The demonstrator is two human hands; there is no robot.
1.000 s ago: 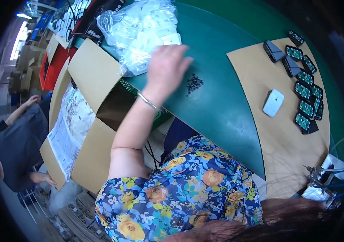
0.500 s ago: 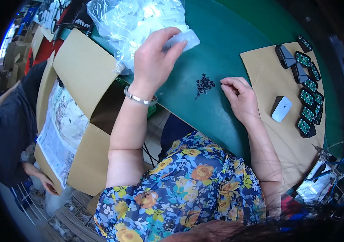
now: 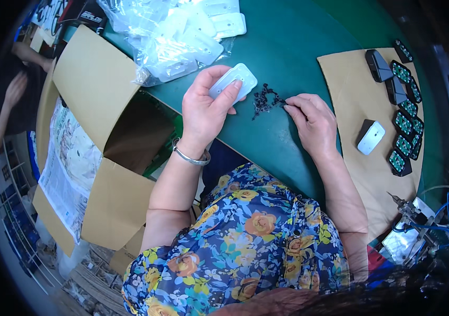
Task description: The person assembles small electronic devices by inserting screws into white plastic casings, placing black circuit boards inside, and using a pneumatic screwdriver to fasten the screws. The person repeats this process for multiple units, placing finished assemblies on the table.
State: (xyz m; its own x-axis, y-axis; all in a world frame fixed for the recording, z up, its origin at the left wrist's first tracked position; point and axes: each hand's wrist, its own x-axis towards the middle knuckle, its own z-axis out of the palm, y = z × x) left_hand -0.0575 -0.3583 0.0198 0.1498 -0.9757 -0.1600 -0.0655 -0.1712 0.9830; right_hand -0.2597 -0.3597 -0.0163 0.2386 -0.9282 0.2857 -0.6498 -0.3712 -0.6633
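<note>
My left hand (image 3: 206, 102) grips a white rounded plastic cover (image 3: 240, 79), thumb on top and fingers beneath, above the green table. The cover has small holes and tilts toward me. To its right lies a loose pile of small black parts (image 3: 264, 100), too small to tell whether they are screws or rings. At the pile's right edge, my right hand (image 3: 313, 118) is closed in a pinch, with a dark small part at its fingertips. Further right, a black case with a white cover (image 3: 372, 138) sits on the cardboard sheet.
A clear bag of white covers (image 3: 182, 39) lies at the far left of the green table (image 3: 298, 37). Several black cases with green circuit boards (image 3: 403, 124) line the cardboard sheet (image 3: 340, 79). An open carton (image 3: 95, 79) stands left; a tool with blue hoses (image 3: 419, 221) sits lower right. Another person's arm (image 3: 8, 105) shows at left.
My left hand has brought the white cover away from the bag, toward me, and turned it more face-up. My right fingertips have reached the black pile, whose parts have shifted slightly.
</note>
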